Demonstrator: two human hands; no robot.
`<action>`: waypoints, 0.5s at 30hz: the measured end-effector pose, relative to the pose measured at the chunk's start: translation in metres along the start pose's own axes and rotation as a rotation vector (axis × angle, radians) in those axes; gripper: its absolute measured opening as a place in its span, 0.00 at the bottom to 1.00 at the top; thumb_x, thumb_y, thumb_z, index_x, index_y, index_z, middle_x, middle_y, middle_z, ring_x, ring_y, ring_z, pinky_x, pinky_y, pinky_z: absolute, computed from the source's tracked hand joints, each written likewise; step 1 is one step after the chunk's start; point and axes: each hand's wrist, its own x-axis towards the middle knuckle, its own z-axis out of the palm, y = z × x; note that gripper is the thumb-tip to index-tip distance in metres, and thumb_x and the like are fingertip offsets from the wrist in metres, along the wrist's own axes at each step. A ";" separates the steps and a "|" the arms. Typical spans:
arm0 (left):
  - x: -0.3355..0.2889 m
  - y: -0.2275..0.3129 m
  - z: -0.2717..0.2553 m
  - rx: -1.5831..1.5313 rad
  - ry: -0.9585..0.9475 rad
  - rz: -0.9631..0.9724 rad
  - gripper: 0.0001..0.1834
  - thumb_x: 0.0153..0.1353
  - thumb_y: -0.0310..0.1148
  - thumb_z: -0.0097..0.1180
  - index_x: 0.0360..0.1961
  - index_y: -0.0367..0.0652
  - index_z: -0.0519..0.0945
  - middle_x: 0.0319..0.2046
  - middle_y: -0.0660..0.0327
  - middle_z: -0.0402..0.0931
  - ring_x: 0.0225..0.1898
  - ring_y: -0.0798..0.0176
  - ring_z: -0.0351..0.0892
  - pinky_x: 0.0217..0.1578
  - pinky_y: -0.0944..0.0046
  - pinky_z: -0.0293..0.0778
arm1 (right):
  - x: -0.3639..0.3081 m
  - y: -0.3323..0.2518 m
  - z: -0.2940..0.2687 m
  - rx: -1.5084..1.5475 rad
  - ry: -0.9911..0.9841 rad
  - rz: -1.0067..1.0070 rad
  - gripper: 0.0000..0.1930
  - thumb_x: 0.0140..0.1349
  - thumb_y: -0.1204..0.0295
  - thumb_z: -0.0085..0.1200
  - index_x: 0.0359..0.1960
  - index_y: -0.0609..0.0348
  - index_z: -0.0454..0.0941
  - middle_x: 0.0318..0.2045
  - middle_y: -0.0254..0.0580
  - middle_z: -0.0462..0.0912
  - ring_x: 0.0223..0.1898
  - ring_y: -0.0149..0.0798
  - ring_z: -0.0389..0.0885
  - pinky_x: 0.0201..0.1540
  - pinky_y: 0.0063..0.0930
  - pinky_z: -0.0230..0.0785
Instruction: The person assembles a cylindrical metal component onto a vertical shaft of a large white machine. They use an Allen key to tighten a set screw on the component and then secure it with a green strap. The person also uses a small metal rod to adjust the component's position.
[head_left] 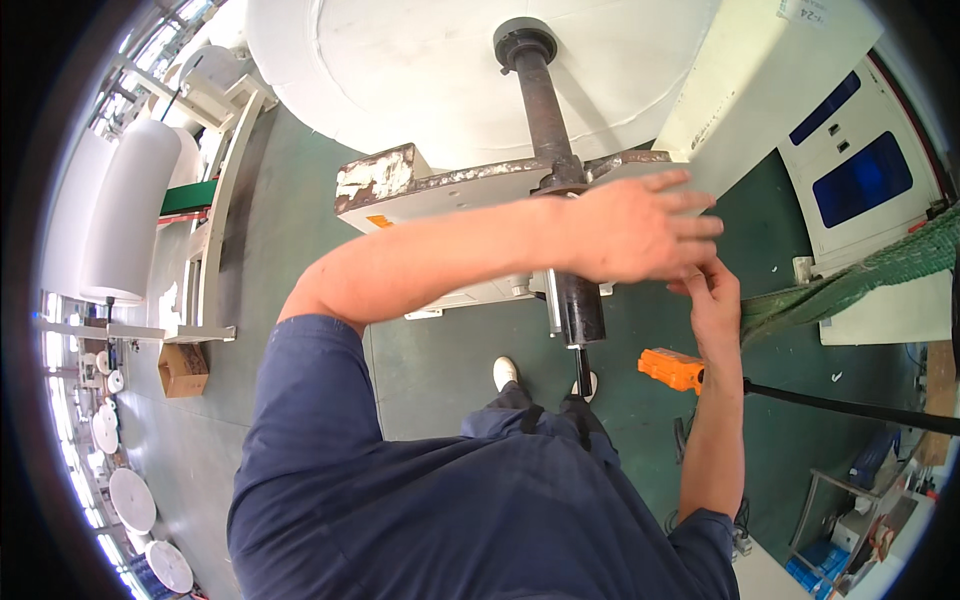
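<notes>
My left arm reaches across to the right, over the dark steel shaft (547, 105) that runs out of a huge white roll (420, 70). My left hand (640, 230) is held flat, its fingers spread and slightly blurred, with nothing in it. Just beside its fingertips is my right hand (714, 300), fingers bent and drawn together; what they pinch, if anything, is hidden. A green woven strap (850, 275) comes in from the right and disappears behind my right hand and wrist. Next to my right forearm hangs an orange control pendant (670, 370) on a black cable (840, 402).
The shaft rests on a worn machine frame (440, 185), its end (583, 320) jutting towards my body. At left stand a cream rack (222, 215) with white rolls (130, 210) and a cardboard box (183, 370). A cream cabinet (860, 150) with blue windows is at right.
</notes>
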 end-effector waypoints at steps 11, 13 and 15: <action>-0.057 -0.066 -0.024 -0.339 -0.174 -0.675 0.26 0.64 0.27 0.44 0.64 0.46 0.73 0.69 0.54 0.64 0.72 0.46 0.57 0.70 0.52 0.58 | -0.020 0.005 -0.025 0.086 0.116 0.123 0.12 0.71 0.73 0.49 0.51 0.65 0.80 0.42 0.45 0.85 0.40 0.32 0.84 0.44 0.24 0.75; -0.070 -0.064 -0.018 -0.207 -0.049 -0.614 0.25 0.64 0.29 0.45 0.63 0.46 0.73 0.67 0.54 0.67 0.71 0.45 0.58 0.70 0.49 0.56 | -0.014 0.005 -0.019 0.078 0.087 0.128 0.13 0.71 0.72 0.49 0.51 0.66 0.79 0.42 0.45 0.85 0.40 0.32 0.84 0.44 0.24 0.75; -0.073 -0.061 -0.010 -0.031 0.136 -0.543 0.24 0.64 0.31 0.46 0.62 0.46 0.74 0.65 0.55 0.69 0.71 0.44 0.58 0.71 0.46 0.54 | -0.005 0.001 -0.007 0.065 0.049 0.095 0.13 0.71 0.72 0.49 0.51 0.66 0.79 0.42 0.46 0.85 0.40 0.33 0.84 0.43 0.24 0.75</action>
